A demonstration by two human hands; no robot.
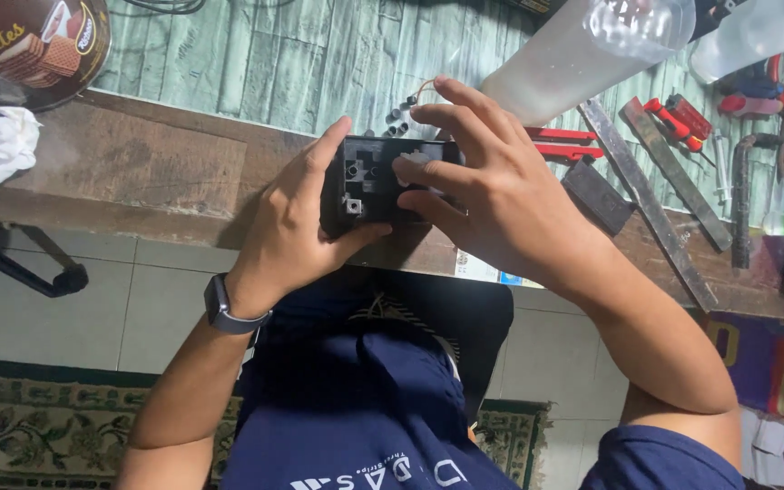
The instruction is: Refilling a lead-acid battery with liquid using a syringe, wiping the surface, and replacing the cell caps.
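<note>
Both hands are on the black plastic box (369, 186): left hand (297, 231) clamps its side so it stays steady at the surface (138, 172) edge, right hand (492, 195) fingertips press into its open face. Little black bits (398, 116) sit just behind.

The right hand (492, 195) covers the right part of the black box (369, 181), so what its fingertips press there cannot be told. The tin (43, 41) and clear bottle (592, 50) run off the top edge; the small dark pieces (398, 116) are too small to tell.
</note>
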